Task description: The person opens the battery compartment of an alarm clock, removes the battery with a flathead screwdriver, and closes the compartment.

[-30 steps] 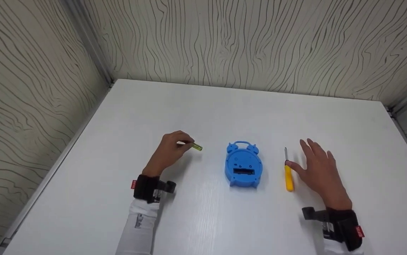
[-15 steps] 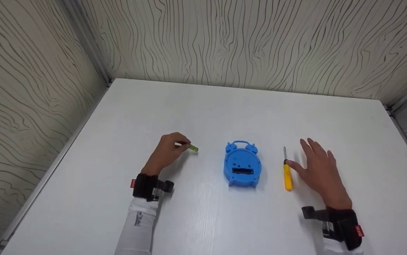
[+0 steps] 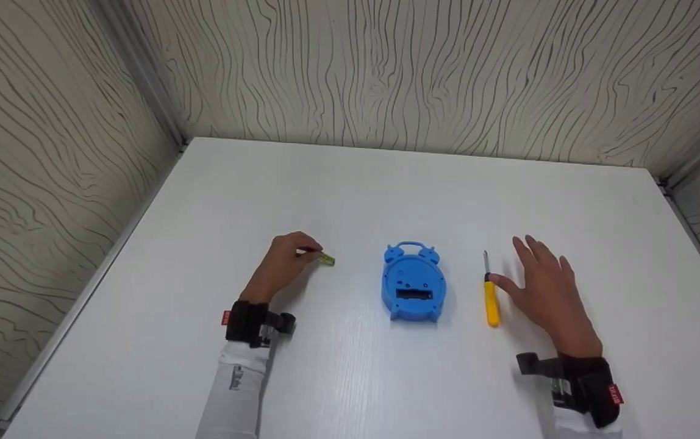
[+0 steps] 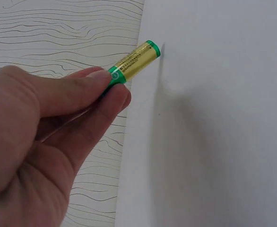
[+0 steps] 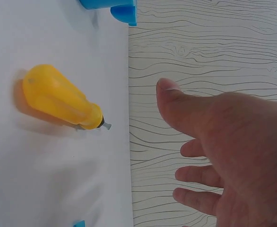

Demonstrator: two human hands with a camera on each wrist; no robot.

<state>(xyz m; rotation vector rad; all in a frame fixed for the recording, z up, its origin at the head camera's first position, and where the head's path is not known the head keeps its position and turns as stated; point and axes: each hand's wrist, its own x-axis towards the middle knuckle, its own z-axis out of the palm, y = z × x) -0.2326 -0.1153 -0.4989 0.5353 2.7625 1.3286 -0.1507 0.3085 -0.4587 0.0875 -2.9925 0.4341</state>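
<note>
Between thumb and fingertips, my left hand (image 3: 281,262) pinches a green and gold battery (image 4: 137,61) by one end. The battery's other end points away from the hand, close over the table in the head view. A blue twin-bell alarm clock (image 3: 414,274) lies back side up to the right of that hand, its dark battery slot uncovered. My right hand (image 3: 548,292) is spread, fingers extended, holding nothing. Beside its thumb lies a screwdriver (image 3: 491,302) with a yellow handle, its metal tip toward the back wall.
A small blue piece (image 5: 80,223) shows at the bottom edge of the right wrist view. The white table (image 3: 350,189) ends at a wood-patterned back wall (image 3: 380,73), with a similar panel (image 3: 39,183) on the left.
My left hand has drifted slightly left and toward the near side with the battery. The whole head view has shifted a little; the right hand, clock and screwdriver stay as they were.
</note>
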